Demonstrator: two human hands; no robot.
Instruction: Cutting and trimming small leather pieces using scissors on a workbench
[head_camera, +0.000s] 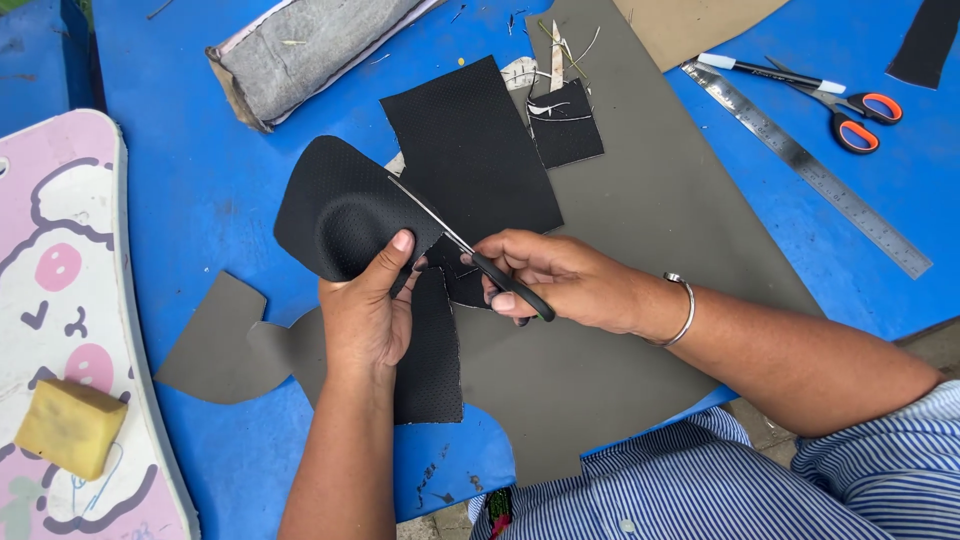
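My left hand (368, 310) pinches a curved piece of black perforated material (335, 205), thumb on top, lifting it off the blue table. My right hand (560, 278) grips black-handled scissors (470, 255); the slim blades reach up and left along the edge of that piece. Under my hands lie more black perforated pieces (470, 140), one hanging below my left palm (430, 360). All of it rests on a large grey sheet (640, 200). A metal bangle circles my right wrist.
A steel ruler (810, 170), orange-handled scissors (855, 115) and a white-capped pen (770, 72) lie at the upper right. A grey felt roll (300, 50) sits at top. At left is a pink and white board (70, 280) with a yellow sponge (70, 425).
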